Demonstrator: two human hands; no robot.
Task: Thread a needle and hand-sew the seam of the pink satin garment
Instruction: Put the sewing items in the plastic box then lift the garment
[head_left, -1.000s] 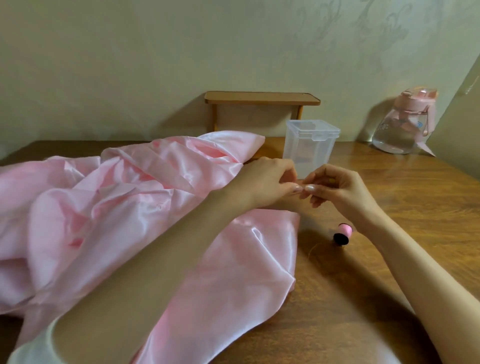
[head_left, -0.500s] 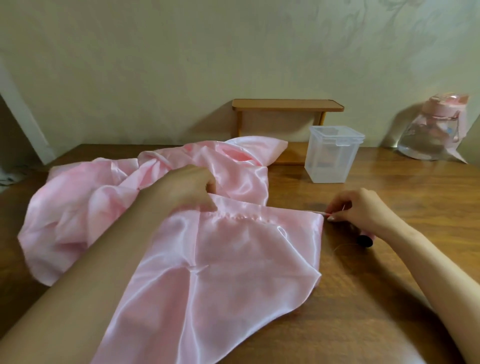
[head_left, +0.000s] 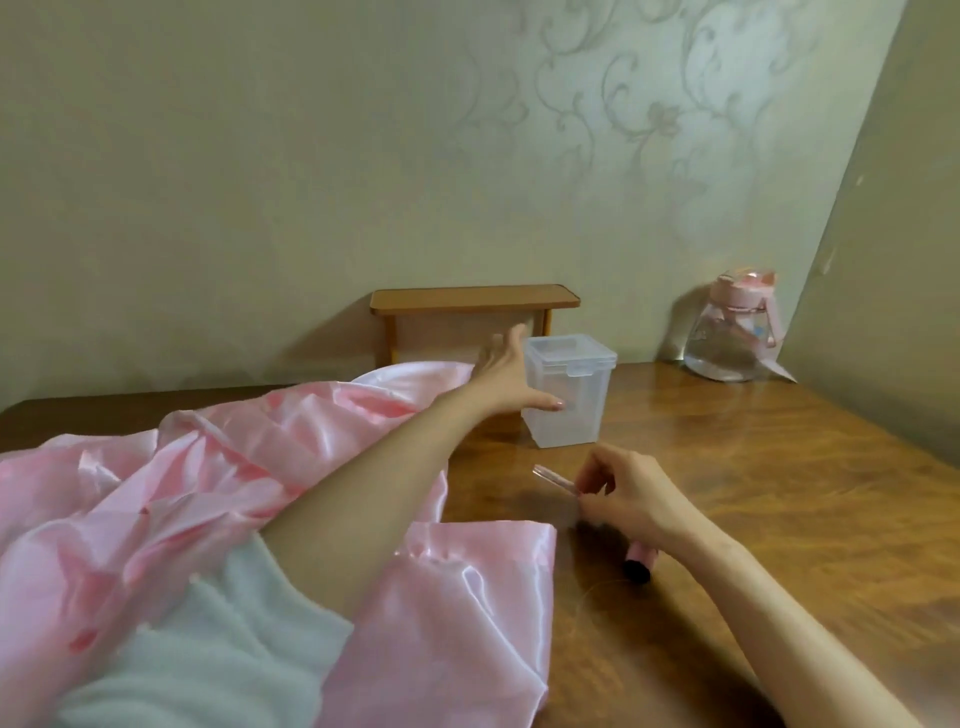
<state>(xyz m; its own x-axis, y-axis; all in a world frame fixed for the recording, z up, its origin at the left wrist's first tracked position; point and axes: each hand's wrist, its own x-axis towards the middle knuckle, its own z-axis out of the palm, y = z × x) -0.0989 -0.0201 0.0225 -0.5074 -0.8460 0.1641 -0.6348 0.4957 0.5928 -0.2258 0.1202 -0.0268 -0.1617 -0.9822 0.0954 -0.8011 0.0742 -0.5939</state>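
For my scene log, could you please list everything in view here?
pink satin garment: one, pink, crumpled, left side
lidded plastic box: one, clear, centre back
wooden shelf: one, brown, against wall behind box
water bottle: one, clear with pink lid, far right
thread spool: one, pink, black end, under right wrist
small tube: one, clear, front centre, held
table: one, brown wood, beneath everything
sleeve: one, pale, left arm
left hand: one, open, reaching beside box
right hand: one, pinching small tube
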